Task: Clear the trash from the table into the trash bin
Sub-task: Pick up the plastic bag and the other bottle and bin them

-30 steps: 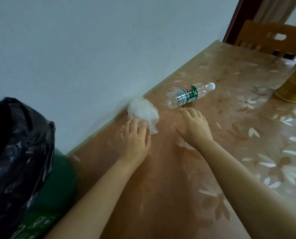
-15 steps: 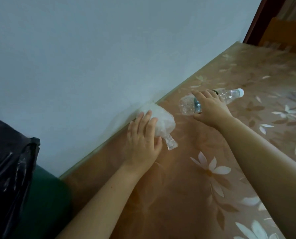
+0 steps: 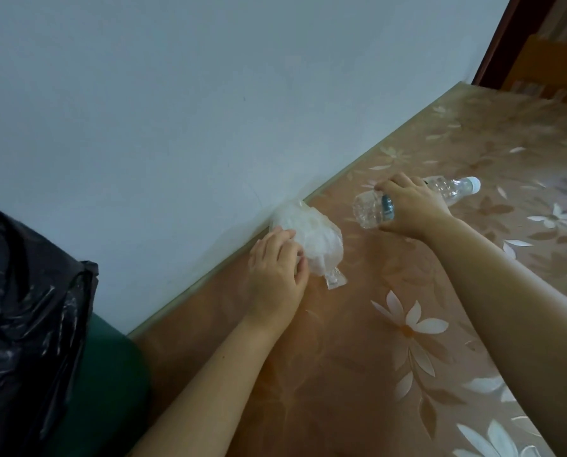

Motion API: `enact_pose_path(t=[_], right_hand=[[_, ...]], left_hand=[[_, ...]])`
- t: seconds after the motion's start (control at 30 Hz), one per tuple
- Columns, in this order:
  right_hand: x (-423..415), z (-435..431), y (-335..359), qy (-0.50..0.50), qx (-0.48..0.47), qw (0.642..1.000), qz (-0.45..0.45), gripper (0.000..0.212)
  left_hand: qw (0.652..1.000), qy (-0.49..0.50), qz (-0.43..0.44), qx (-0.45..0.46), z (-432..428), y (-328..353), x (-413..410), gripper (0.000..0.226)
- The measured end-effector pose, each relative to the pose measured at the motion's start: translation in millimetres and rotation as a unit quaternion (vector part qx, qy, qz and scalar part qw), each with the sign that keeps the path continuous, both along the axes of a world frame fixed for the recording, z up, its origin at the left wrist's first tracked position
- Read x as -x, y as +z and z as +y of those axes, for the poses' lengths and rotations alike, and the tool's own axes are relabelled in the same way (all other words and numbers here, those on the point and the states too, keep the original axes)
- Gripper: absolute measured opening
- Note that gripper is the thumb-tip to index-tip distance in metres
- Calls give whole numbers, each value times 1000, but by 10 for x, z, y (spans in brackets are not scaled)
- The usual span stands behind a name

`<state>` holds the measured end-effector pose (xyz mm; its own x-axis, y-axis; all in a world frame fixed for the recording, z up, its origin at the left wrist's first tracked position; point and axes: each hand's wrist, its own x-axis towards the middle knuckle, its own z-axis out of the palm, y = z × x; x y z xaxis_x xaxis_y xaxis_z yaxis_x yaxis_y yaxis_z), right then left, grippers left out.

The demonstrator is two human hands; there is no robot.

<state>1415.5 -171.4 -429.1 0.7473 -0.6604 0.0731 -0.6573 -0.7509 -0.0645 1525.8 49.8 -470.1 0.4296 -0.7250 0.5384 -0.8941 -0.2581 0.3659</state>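
Standing nearest, at the left, the trash bin (image 3: 110, 384) is green and lined with a black bag (image 3: 21, 308), set just beside the end of the table (image 3: 358, 374). Farther along, the left hand (image 3: 277, 268) lies curled over a crumpled clear plastic bag (image 3: 312, 237) pressed against the wall edge; its fingers bend onto the bag, though whether they have closed fully I cannot tell. That bag looks feather-light, soft and crinkly, so it should bunch into the palm; gathering the bulk rather than the loose tail seems the safer hold. Beyond it, the right hand (image 3: 410, 209) is wrapped around the middle of a clear plastic bottle (image 3: 368, 209) lying on its side, white cap pointing away. Seemingly empty, it should be light, smooth and a little squashy, best held around its waist.
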Motion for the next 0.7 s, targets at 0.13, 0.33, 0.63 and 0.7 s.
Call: enact_pose_path(t=[0.13,0.33,0.63,0.7], right_hand=[[-12,-5,98,15,-20,999,44,78],[4,94,89,23,45,991,126,75],[241,370,93,18,-58,995,84,76],[357,555,94,12,-100,993,63,79]], left_hand=[[1000,2,5,-1,92,94,57,9],[1000,12,27,-1,258,119,155,10],[998,7,57,13,428,185,371,11],[997,6,73,12,479,201,440,9]])
